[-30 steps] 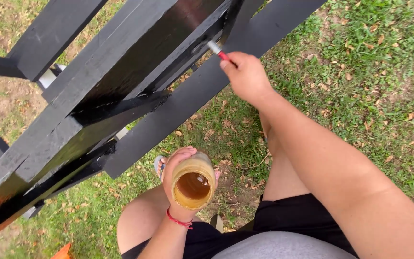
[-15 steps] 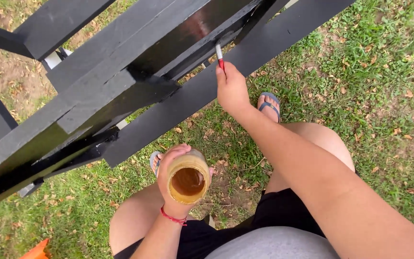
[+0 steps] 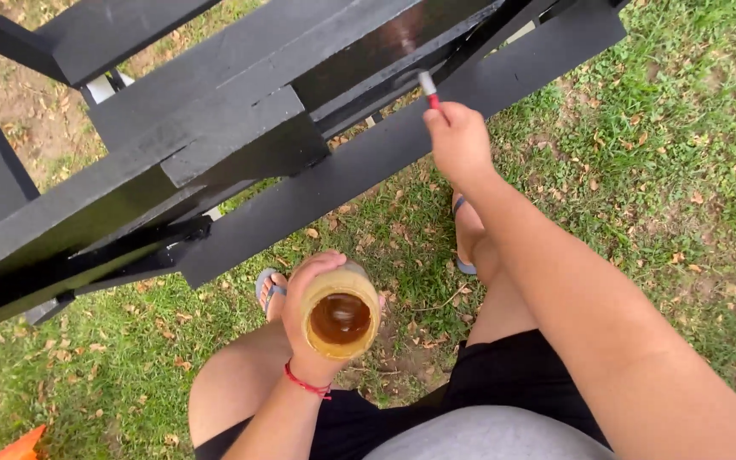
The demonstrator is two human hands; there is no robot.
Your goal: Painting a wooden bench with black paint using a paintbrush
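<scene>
Two things are held: a slim red-handled brush (image 3: 428,89), pinched in the right hand's (image 3: 457,140) closed fingers at upper centre against the black wooden frame (image 3: 240,128), and a probably slippery, amber-filled open jar (image 3: 340,315) (lower centre), wrapped by the left hand (image 3: 304,319).

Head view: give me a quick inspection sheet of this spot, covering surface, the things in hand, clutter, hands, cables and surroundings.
Surface: black painted wooden frame with slanted boards, glossy and wet-looking near the brush tip.
Things in hand: small brush with a red handle, its tip at a board; open jar of brown liquid, upright.
Clutter: orange object at the lower left corner, kind unclear.
Hands: left hand wraps the jar, a red band at the wrist; right hand grips the brush.
Cables: nothing seen.
Surroundings: grass with dry leaves and bare patches; the person's own sandalled feet below the frame.
</scene>
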